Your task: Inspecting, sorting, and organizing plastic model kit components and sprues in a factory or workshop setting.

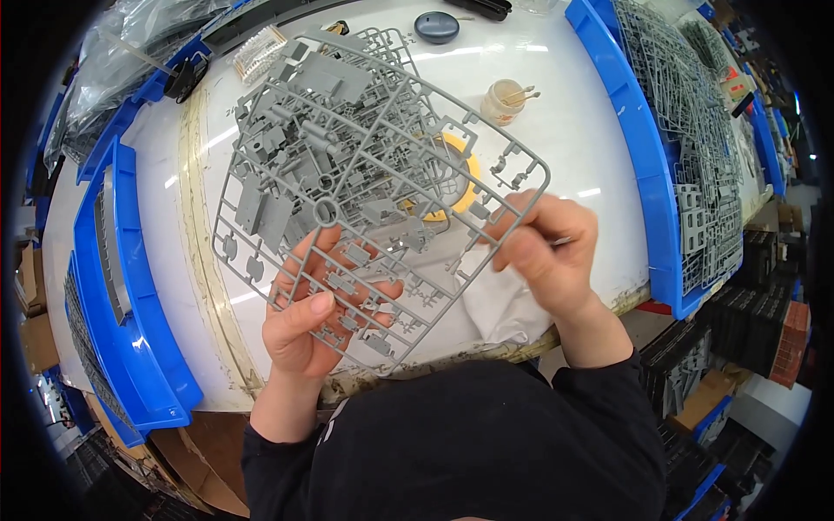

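Note:
A flat grey plastic sprue frame (325,211) with many small model parts on its runners is held up, tilted, above the table. My left hand (304,317) grips its lower left side, thumb on top and fingers spread beneath, seen through the gaps. At its right edge, my right hand (552,252) is closed with curled fingers, the index fingertip behind the outer runner; it is slightly blurred. More grey sprues (334,78) lie behind and under the held frame, partly hidden by it. A yellow ring like a tape roll (470,187) shows through the runners.
A white cloth (499,313) lies near the front edge. Farther back stand a small jar (499,113) with cotton swabs and a dark blue rounded object (436,29). A blue bin (641,139) of sprues flanks the right, a blue tray (152,365) the left.

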Tool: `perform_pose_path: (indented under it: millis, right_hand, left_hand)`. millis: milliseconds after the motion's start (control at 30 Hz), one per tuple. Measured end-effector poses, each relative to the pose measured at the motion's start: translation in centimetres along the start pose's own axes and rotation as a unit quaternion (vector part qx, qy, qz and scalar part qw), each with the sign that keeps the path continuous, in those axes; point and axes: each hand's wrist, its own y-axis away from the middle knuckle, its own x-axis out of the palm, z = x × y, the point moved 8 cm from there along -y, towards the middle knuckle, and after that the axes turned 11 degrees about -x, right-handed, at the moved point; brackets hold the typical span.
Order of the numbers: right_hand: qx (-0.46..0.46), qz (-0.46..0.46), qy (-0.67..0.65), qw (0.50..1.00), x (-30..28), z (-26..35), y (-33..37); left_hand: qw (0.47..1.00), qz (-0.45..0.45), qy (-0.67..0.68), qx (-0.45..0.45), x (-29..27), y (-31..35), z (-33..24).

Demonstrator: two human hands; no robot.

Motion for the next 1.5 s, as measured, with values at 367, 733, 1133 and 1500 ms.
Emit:
perform_pose_path:
  millis: [367, 733, 1133, 1500]
  right_hand:
    - [0.083, -0.089, 0.020, 0.992, 0.2, -0.9, 0.1]
    - [0.058, 0.042, 0.083, 0.994, 2.6, -1.6, 0.8]
    - [0.124, 0.196, 0.204, 0.951, 5.1, -2.4, 1.4]
    - [0.071, 0.168, 0.050, 0.982, 5.7, -1.7, 2.1]
  left_hand:
    - [0.997, -0.036, -0.070, 0.006, 1.5, -0.7, -0.4]
    - [0.996, -0.068, -0.056, 0.016, 1.6, -0.4, -0.7]
    - [0.997, -0.050, -0.054, 0.027, 1.5, -0.4, -0.5]
    - [0.999, -0.030, -0.016, -0.007, 1.1, -0.5, 0.2]
